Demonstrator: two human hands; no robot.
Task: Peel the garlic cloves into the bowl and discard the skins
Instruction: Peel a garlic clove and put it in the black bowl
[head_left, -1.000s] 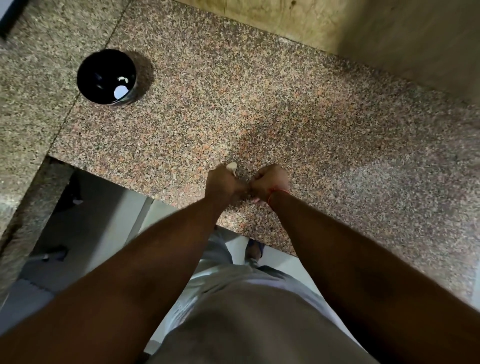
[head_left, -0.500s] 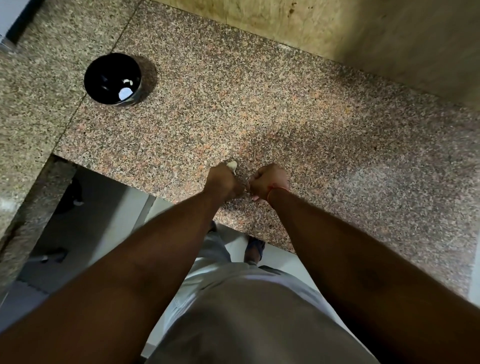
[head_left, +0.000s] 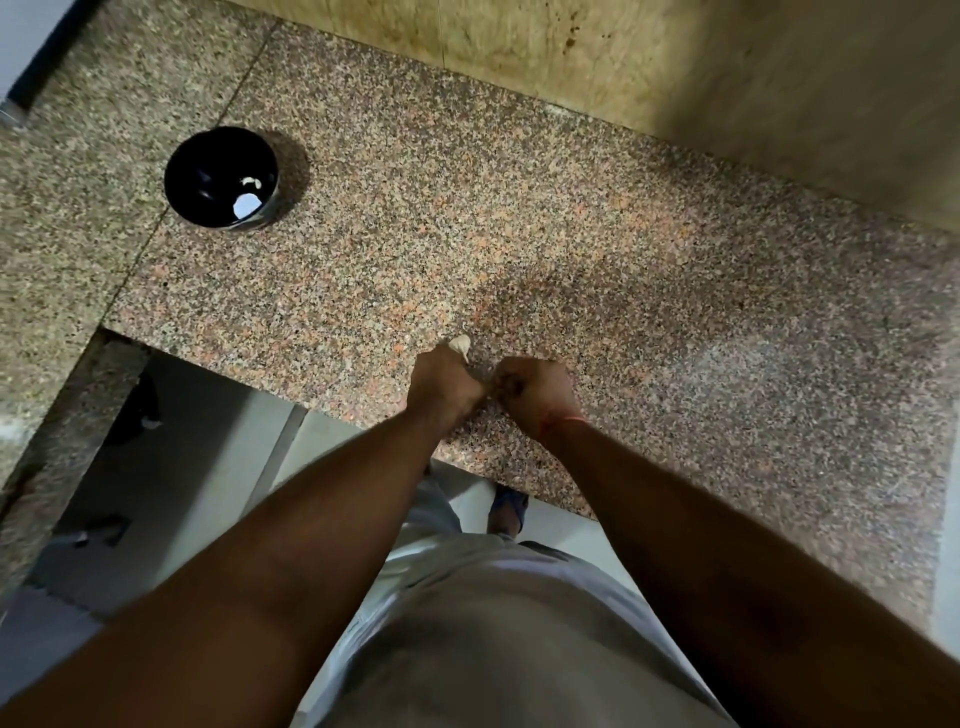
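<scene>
1. Granite, speckled pink and grey, forms the countertop (head_left: 571, 249) seen from the head camera, the only view; a yellowish stone wall (head_left: 675, 67) rises behind it.
2. A pale, papery garlic clove (head_left: 461, 345) pokes out past the knuckles of the left hand (head_left: 447, 382), whose fingers are curled tight around it just above the counter's near edge.
3. The right hand (head_left: 532, 395) sits just beside the left, knuckles nearly touching it, its fingers curled in toward the clove. Whether it is pinching skin or holding nothing I cannot tell, since the fingertips are hidden. A thin orange thread circles its wrist.
4. A small round black glossy bowl (head_left: 221, 176) stands well apart, far left on the counter, with a couple of whitish pieces inside, probably peeled cloves.
5. Handling, as a judgement: the clove is light and firm but bruises if squeezed hard; its skin is thin, dry and brittle, and tears in flakes. The best hold is at the blunt root end, with a nail catching the skin's loose edge at the tip; once bare, the clove may turn slightly sticky or slick.
</scene>
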